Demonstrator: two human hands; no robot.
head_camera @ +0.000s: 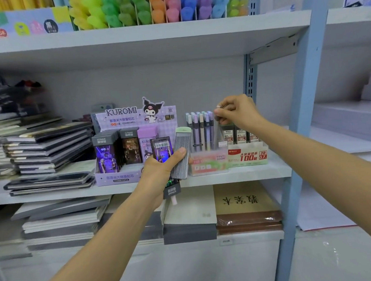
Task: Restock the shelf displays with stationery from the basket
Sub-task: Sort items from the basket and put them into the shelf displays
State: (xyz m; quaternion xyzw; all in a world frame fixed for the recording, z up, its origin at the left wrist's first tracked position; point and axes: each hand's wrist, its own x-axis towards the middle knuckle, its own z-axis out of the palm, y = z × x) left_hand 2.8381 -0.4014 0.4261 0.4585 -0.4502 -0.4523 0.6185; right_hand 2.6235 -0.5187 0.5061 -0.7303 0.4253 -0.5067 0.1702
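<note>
My left hand (160,170) grips several pencil-lead cases in front of the middle shelf: a dark purple one (162,151), a grey one with a green cap (182,153), and another hanging upside down below my palm (172,192). My right hand (236,113) is raised over the red-and-white lead display box (247,156) at the shelf's right end, pinching the top of a small lead case (227,124) above it. The purple Kuromi display box (117,177) holds several lead cases at left. A pink "Fruit Soda" box (208,164) holds pastel pens. The basket is out of view.
Stacks of dark notebooks (48,146) fill the shelf's left side. Colourful highlighters (157,7) line the shelf above. Notebooks and pads (247,204) lie on the shelf below. A blue upright post (302,115) borders the bay at right, with white paper stacks (348,121) beyond.
</note>
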